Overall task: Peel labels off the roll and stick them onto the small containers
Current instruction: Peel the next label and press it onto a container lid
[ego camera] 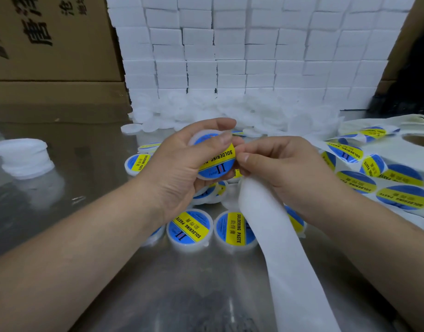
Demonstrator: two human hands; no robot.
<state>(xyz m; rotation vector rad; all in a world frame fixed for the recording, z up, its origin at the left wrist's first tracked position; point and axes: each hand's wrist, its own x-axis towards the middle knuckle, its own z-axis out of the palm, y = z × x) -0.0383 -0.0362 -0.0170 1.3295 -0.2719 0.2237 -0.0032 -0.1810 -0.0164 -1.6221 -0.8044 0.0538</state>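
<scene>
My left hand grips a small round white container above the table, its thumb pressing a blue and yellow "Soldering Paste" label onto the lid. My right hand is beside it, its fingertips pinching the label's right edge, with the empty white backing strip trailing from under that hand toward the near edge. The label roll lies at the right, its strip of blue and yellow labels unwound across the table. Several labelled containers lie below my hands.
A heap of unlabelled white containers lies behind my hands, before a wall of stacked white boxes. Cardboard cartons stand at the back left. A short stack of white lids sits at the left on the shiny metal table.
</scene>
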